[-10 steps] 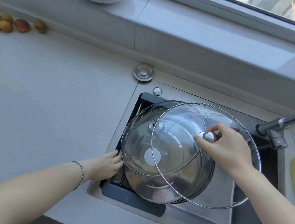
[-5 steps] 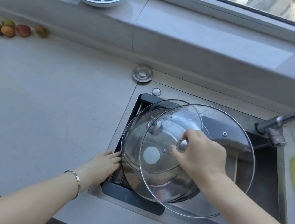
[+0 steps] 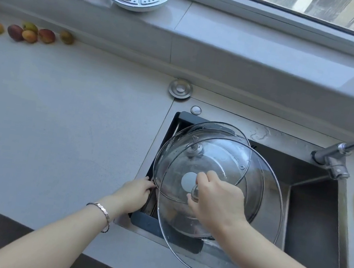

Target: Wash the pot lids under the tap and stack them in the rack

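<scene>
Lid (image 3: 268,216), gripped by its knob (image 3: 195,191) in right hand (image 3: 218,202), hangs dome-up, apparently level.

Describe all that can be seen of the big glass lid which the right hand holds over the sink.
The big glass lid is round, of clear glass with a thin metal rim and a shiny metal knob at its centre. The right hand grips that knob with curled fingers. The lid is tilted, held above the dark rack at the left end of the sink, and it overlaps a smaller glass lid lying there. Whether the two lids touch cannot be told.
</scene>
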`<state>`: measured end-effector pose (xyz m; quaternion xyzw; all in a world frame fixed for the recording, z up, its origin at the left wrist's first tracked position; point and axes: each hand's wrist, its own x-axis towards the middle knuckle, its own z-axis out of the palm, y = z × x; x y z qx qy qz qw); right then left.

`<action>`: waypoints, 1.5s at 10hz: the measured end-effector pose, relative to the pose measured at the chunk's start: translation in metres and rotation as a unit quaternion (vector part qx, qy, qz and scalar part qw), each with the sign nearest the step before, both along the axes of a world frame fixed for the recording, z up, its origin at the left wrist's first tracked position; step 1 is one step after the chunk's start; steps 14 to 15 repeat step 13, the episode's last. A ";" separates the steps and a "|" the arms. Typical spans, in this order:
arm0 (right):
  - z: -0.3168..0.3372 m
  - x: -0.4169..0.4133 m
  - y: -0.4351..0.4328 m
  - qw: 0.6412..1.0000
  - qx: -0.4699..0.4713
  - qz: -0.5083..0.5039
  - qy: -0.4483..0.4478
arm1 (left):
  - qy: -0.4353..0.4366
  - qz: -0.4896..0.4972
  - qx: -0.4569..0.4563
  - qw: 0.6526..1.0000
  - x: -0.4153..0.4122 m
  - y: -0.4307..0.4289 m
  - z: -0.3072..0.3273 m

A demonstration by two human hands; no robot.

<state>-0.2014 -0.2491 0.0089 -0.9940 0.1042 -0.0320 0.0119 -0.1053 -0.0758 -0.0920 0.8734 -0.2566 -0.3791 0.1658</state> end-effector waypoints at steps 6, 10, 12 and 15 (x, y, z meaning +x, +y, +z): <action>-0.046 0.031 0.028 0.994 -0.028 0.088 0.065 | 0.245 0.392 -0.044 0.886 -0.031 -0.009 0.000; -0.053 0.032 0.028 0.994 0.016 0.058 0.096 | 0.135 0.350 0.131 0.918 -0.041 -0.036 0.009; -0.057 0.031 0.026 0.985 0.056 0.064 0.150 | 0.124 0.336 0.104 0.928 -0.032 -0.029 0.008; -0.043 0.029 0.025 0.989 0.039 0.072 0.127 | 0.122 0.338 0.081 0.930 -0.034 -0.027 0.010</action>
